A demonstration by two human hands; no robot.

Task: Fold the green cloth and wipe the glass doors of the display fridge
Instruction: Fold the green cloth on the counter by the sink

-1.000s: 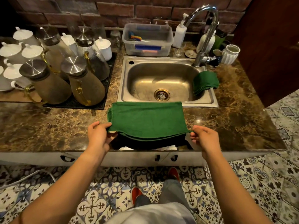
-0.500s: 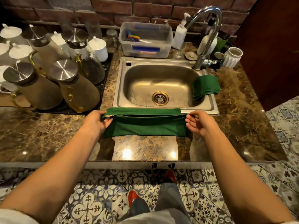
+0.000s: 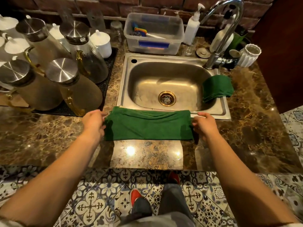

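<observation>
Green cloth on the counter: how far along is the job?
Done: the green cloth lies folded into a strip on the counter, in front of the sink. In hand: left hand and right hand pinch its ends, the fold unfinished. Left: wiping the fridge doors; no fridge is in view.

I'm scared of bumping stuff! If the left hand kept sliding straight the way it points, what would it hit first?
Probably the glass carafe with the steel lid, standing on the black mat just beyond the left hand. Depth is hard to judge, so it might slip past beside it.
</observation>
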